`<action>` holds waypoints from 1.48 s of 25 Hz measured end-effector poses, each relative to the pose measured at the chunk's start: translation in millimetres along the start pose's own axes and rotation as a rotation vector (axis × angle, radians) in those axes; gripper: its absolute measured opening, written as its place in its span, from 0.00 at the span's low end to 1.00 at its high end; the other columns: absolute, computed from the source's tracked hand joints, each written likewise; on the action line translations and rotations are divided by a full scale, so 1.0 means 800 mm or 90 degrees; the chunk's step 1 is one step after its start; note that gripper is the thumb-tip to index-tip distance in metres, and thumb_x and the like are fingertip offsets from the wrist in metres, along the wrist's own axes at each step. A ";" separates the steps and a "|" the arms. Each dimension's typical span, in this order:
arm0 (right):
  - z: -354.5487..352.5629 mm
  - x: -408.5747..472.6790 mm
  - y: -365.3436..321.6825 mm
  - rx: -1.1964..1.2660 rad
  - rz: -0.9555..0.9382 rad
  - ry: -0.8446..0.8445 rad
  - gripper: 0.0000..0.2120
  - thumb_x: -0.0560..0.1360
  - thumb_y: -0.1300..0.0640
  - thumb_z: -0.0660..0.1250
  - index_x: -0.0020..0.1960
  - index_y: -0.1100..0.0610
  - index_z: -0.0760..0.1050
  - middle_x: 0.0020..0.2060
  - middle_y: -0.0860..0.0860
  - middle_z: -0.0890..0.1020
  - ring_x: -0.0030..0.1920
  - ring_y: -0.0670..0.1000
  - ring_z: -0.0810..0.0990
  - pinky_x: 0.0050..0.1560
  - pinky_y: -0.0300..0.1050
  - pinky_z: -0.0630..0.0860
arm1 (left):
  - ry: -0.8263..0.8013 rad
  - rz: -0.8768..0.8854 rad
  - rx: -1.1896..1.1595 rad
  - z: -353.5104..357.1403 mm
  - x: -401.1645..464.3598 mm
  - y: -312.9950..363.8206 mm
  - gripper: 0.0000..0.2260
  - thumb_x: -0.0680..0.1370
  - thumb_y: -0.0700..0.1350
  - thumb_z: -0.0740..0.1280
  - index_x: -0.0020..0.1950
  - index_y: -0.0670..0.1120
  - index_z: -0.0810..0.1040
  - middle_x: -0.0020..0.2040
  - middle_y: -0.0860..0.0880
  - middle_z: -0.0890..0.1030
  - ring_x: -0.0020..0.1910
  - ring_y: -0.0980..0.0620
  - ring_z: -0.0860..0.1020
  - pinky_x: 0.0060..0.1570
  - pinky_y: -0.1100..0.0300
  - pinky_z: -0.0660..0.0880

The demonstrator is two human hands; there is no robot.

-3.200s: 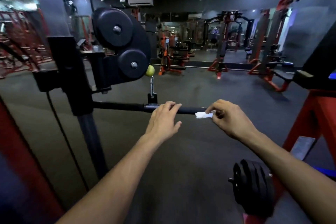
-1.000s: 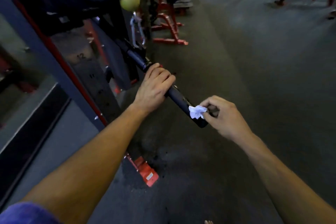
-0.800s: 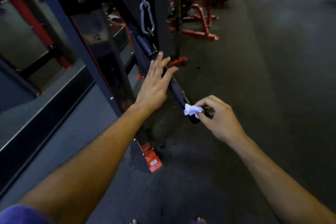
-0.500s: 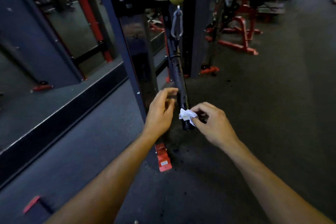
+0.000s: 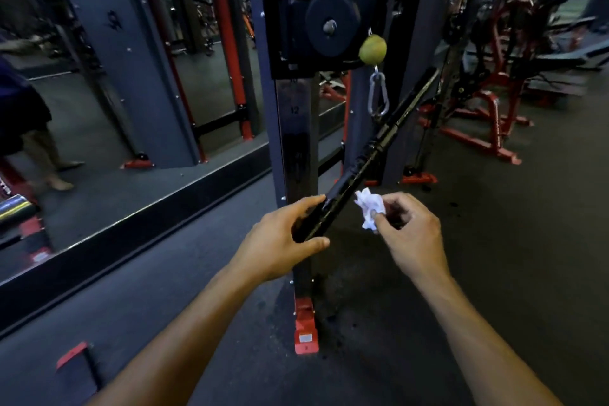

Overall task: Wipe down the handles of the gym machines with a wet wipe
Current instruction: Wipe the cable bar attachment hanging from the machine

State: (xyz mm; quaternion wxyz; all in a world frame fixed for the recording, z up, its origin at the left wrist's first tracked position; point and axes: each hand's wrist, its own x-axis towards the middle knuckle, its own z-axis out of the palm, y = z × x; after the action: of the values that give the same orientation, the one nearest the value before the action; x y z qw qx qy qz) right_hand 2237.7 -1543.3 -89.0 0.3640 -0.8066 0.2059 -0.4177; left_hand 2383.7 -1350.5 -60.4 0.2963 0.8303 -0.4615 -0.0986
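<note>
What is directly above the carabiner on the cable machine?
A yellow-green ball sits directly above the carabiner, joined by a short metal link. The cable above the ball is mostly hidden behind the pulley wheel.

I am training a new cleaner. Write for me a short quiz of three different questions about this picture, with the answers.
1. True or false: the left hand grips the near end of the black bar handle.
2. What does the right hand pinch? A) a spray bottle B) a white wet wipe C) a towel
3. Fill in: the bar hangs from a silver ____ under a yellow-green ball.

Key: 1 true; 2 B; 3 carabiner.
</note>
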 end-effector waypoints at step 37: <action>0.086 0.087 -0.023 -0.141 -0.138 -0.085 0.21 0.83 0.56 0.60 0.76 0.53 0.69 0.68 0.49 0.78 0.61 0.37 0.73 0.59 0.18 0.62 | 0.309 0.045 0.151 -0.051 -0.043 -0.080 0.25 0.76 0.65 0.62 0.70 0.56 0.75 0.49 0.64 0.70 0.40 0.59 0.74 0.35 0.64 0.70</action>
State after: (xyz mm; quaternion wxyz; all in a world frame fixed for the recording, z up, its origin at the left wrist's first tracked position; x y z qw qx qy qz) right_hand 2334.4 -1547.4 -64.9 0.2384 -0.8853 0.1379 -0.3747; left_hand 2427.6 -1280.0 -68.3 0.3022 0.8421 -0.4138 0.1683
